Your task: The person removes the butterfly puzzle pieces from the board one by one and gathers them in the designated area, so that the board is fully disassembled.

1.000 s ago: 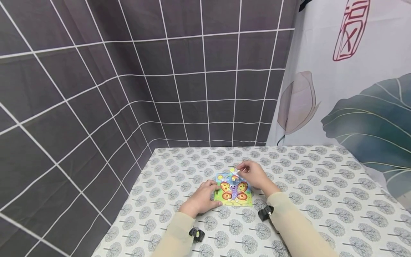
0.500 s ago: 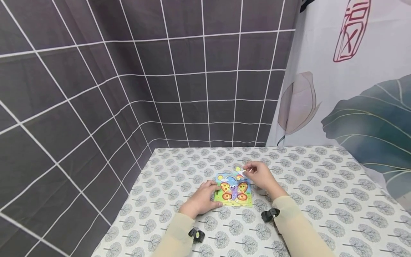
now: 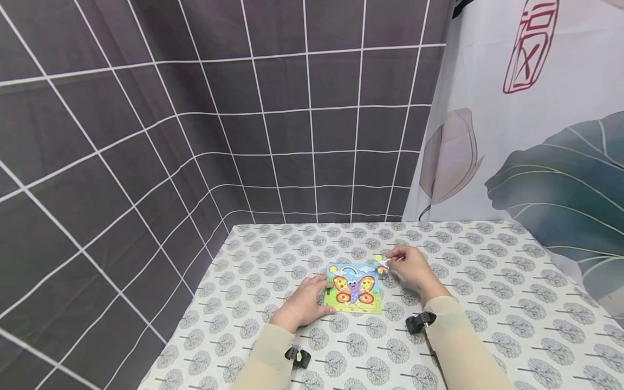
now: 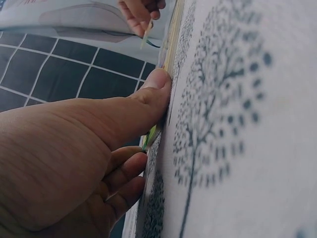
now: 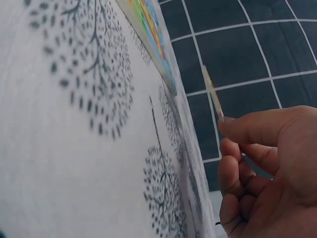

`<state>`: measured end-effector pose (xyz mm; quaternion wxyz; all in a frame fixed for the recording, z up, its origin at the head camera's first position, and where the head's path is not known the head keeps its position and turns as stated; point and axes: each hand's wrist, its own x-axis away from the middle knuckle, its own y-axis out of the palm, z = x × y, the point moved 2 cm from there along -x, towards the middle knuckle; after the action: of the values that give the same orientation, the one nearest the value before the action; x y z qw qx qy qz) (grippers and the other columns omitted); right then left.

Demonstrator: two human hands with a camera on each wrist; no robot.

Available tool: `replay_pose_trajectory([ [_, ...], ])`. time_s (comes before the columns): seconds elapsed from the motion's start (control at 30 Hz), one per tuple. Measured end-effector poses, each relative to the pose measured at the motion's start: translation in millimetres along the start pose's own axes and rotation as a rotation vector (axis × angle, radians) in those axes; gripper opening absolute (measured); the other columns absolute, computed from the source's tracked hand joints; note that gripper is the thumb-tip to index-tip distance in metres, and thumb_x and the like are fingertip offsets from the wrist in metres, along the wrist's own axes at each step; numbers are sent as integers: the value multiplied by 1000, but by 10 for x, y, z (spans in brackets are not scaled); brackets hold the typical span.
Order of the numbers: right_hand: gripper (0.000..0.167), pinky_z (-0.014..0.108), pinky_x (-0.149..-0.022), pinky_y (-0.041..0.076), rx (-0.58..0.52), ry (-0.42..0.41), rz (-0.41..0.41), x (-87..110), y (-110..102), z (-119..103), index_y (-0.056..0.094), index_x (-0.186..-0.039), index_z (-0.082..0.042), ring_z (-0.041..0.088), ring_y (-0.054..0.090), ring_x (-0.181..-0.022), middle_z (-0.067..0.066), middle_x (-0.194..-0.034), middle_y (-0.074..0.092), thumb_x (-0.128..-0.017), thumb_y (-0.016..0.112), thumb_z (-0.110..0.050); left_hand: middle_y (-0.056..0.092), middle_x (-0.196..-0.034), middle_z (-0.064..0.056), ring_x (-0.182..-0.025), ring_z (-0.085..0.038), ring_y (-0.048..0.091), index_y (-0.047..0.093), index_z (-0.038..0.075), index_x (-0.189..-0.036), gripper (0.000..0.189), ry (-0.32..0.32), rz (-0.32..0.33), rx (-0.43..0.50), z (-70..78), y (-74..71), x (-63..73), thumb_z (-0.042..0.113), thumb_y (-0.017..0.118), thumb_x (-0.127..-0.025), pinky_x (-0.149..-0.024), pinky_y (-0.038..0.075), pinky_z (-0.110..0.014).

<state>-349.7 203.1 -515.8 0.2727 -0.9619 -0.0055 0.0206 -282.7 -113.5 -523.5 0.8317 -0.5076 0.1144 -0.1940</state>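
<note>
A square butterfly puzzle board (image 3: 354,307) lies on the table in the head view, showing an orange-winged purple butterfly, a rainbow and a sun. My left hand (image 3: 304,301) holds it at the left side, the thumb by its near left corner and the fingers along its edge. In the left wrist view the thumb (image 4: 148,94) touches the board's edge. Beyond the board's far right corner, my right hand (image 3: 411,268) pinches a small thin puzzle piece (image 3: 381,264) with yellow, white and red on it. The right wrist view shows this piece (image 5: 212,91) edge-on, raised off the table.
A white cloth with grey tree prints (image 3: 356,346) covers the table. Dark curtains with a white grid (image 3: 336,135) hang behind and to the left. A white curtain with leaf prints (image 3: 551,189) hangs to the right.
My right hand has carried the puzzle piece to the right, from over the board's top to past its far right corner. The cloud and rainbow there now show. My left hand stays put.
</note>
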Motion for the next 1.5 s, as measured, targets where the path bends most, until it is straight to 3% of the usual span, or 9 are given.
replay_pose_trajectory([
  [0.23, 15, 36, -80, 52, 38, 36, 12, -19, -49, 161, 74, -104, -1, 24, 60, -87, 9, -94, 67, -89, 73, -3, 37, -167, -6, -152, -33, 34, 57, 20, -150, 74, -6, 4, 20, -11, -1, 5, 45, 83, -85, -123, 33, -55],
  [0.53, 8, 33, -76, 55, 90, 60, -22, -17, -129, 246, 76, -99, -3, 22, 64, -84, 8, -91, 71, -93, 72, -6, 37, -167, -5, -152, -33, 34, 56, 20, -150, 73, -11, -3, 18, -5, 2, 3, 44, 82, -86, -123, 32, -55],
  [0.73, 6, 44, -86, 56, 147, 64, -52, 2, -181, 245, 76, -97, -5, 25, 64, -89, 9, -95, 71, -93, 74, -9, 36, -167, -6, -152, -33, 34, 57, 18, -150, 73, -11, -4, 25, 6, -8, 11, 43, 82, -86, -123, 32, -55],
  [0.87, 17, 45, -88, 55, 165, 43, -85, 12, -166, 223, 76, -101, -5, 25, 63, -89, 8, -95, 70, -88, 80, -15, 37, -167, -6, -152, -33, 34, 57, 18, -150, 73, -9, -2, 24, 4, -4, 4, 44, 83, -86, -123, 32, -55],
  [1.03, 33, 36, -77, 52, 181, -6, -117, 10, -143, 206, 75, -104, -4, 22, 59, -84, 6, -92, 66, -80, 90, -19, 38, -166, -7, -153, -35, 33, 57, 19, -150, 73, -1, 6, 13, -5, 3, -7, 45, 83, -86, -124, 30, -56],
  [1.5, 35, 33, -74, 48, 226, -24, -181, 33, -146, 162, 74, -109, -7, 21, 54, -84, 6, -92, 59, -78, 87, -16, 37, -167, -7, -153, -35, 32, 57, 19, -150, 73, -3, 2, 27, -19, 9, -15, 45, 82, -86, -124, 30, -57],
])
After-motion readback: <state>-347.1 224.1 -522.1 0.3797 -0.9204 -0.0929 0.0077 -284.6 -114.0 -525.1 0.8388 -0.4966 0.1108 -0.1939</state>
